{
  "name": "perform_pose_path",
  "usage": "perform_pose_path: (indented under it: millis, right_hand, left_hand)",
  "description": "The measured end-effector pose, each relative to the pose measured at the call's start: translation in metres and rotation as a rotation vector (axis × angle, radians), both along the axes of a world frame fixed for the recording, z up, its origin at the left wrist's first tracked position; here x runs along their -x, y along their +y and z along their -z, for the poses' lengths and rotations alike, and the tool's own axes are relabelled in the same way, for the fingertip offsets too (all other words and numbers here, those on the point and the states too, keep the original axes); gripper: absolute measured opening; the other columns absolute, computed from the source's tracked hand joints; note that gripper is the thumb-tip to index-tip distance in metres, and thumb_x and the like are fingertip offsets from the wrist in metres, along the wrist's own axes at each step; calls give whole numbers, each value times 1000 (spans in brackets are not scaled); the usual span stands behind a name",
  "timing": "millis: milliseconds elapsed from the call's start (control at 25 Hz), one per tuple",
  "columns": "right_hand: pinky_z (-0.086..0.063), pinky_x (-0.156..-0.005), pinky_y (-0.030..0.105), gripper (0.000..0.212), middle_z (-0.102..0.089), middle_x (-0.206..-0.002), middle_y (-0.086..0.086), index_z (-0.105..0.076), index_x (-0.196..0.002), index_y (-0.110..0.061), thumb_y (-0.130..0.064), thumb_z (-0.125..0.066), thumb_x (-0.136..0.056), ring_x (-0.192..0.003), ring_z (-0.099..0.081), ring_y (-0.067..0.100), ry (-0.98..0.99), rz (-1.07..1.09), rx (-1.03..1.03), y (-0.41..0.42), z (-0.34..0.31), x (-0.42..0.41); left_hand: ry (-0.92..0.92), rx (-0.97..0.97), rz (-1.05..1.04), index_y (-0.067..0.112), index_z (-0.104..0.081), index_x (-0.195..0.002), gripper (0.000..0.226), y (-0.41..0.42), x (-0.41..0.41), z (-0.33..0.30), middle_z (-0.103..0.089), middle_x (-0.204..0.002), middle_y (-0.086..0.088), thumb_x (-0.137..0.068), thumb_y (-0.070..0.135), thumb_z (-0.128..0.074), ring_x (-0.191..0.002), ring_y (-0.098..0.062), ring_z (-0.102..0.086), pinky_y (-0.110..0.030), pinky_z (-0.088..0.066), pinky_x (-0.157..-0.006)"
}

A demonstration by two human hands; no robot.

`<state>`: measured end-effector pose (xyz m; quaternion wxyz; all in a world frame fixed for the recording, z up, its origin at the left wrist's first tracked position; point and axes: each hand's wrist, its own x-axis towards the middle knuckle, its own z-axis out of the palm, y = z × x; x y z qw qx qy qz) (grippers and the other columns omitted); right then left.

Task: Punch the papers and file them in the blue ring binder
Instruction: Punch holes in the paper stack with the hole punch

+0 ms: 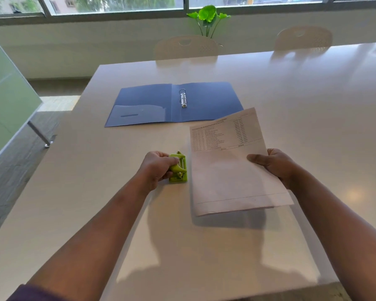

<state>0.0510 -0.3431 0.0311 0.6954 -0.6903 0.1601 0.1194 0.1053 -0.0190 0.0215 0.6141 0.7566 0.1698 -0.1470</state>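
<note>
Two hands busy: left hand grips the green hole punch on the surface; right hand pinches the papers just beside it, blue ring binder open beyond.

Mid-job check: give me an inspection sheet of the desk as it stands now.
Surface: white table, glossy, sunlit.
Job's things: blue ring binder lies open and flat, no papers on its rings; green hole punch on the table; papers beside the punch, seemingly not inserted.
Clutter: nothing seen.
Grippers: left hand grips the punch; right hand holds the papers.
Cables: nothing seen.
Surroundings: two chairs, plant, windows.
</note>
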Motion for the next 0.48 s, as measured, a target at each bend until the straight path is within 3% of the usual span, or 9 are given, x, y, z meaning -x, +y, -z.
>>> perform_pose_path:
  millis: [480]
  right_hand:
    - [-61, -60, 33, 21, -76, -102, 18, -69, -111, -1, -14, -67, -95, -75, -75, 26, 0, -91, 61, 14, 4, -15]
  left_hand:
    - [-13, 102, 3, 8, -64, -100, 13, 0, 9, 0, -70, -85, -10, -93, 14, -73, -56, -10, -65, -19, -52, -47]
